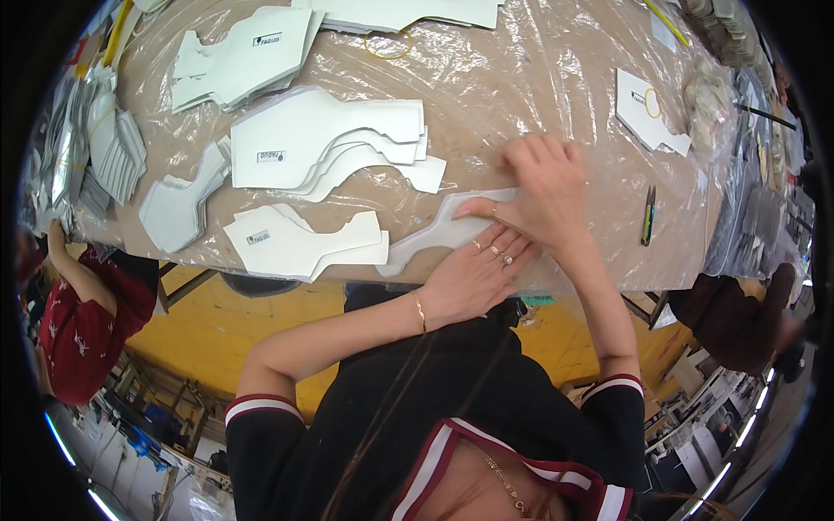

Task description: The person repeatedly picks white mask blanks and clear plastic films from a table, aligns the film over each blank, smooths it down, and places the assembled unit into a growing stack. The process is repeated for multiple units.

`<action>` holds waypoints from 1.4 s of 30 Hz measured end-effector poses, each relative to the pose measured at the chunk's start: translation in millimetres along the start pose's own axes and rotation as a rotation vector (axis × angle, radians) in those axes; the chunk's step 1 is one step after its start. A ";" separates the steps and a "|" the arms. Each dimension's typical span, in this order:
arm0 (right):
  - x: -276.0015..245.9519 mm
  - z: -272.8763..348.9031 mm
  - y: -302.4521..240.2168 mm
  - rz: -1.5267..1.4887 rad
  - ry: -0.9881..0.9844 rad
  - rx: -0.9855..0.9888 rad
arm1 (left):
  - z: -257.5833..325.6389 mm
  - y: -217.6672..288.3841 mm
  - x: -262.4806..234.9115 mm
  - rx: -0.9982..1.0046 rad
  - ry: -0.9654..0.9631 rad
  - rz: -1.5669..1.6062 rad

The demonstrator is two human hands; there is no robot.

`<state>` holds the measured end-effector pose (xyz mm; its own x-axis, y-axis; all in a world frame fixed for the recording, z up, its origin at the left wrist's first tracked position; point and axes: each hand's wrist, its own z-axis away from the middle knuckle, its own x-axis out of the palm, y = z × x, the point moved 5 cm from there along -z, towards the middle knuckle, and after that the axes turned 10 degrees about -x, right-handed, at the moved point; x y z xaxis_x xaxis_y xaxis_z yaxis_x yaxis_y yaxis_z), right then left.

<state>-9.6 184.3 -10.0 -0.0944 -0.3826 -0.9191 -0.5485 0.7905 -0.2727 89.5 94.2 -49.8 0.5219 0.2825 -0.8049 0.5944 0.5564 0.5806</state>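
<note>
A curved, pale grey cut piece (pixel 434 233) lies at the table's near edge, partly hidden by my hands. My left hand (pixel 476 276) rests flat on it, fingers stretched together toward the right. Over the piece's right end is my right hand (pixel 547 191), slightly blurred, its thumb stretched left across the piece and its other fingers bent; I see nothing held in it. Just left of the piece sits a small stack of white cut pieces (pixel 304 241) with a dark printed mark. Behind that, a larger fanned stack of white pieces (pixel 321 139) spreads out.
Clear plastic covers the table (pixel 521 95). More white stacks (pixel 248 52) stand at the far left, and a grey-white bundle (pixel 182 208) lies nearer. To the right are thread snips (pixel 649 215) and a white piece (pixel 647 113) with a yellow rubber band. People are at both sides.
</note>
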 end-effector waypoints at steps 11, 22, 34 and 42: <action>11.7 0.8 29.7 -0.292 -0.044 0.407 | -2.0 0.7 -4.1 0.011 0.058 -0.025; 8.3 8.5 25.6 -0.195 -0.085 0.475 | -1.0 0.6 -5.1 -0.002 0.076 0.047; -0.1 45.9 41.5 -0.394 -0.121 0.685 | -2.1 0.7 -4.7 -0.028 0.041 0.032; -4.3 52.6 34.7 -0.511 0.106 0.778 | -2.2 0.3 -9.5 0.017 0.091 0.032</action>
<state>15.5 238.6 -30.4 -0.0915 -0.7833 -0.6149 0.1619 0.5976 -0.7853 83.4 93.4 -42.3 0.4834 0.3698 -0.7935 0.5892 0.5329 0.6073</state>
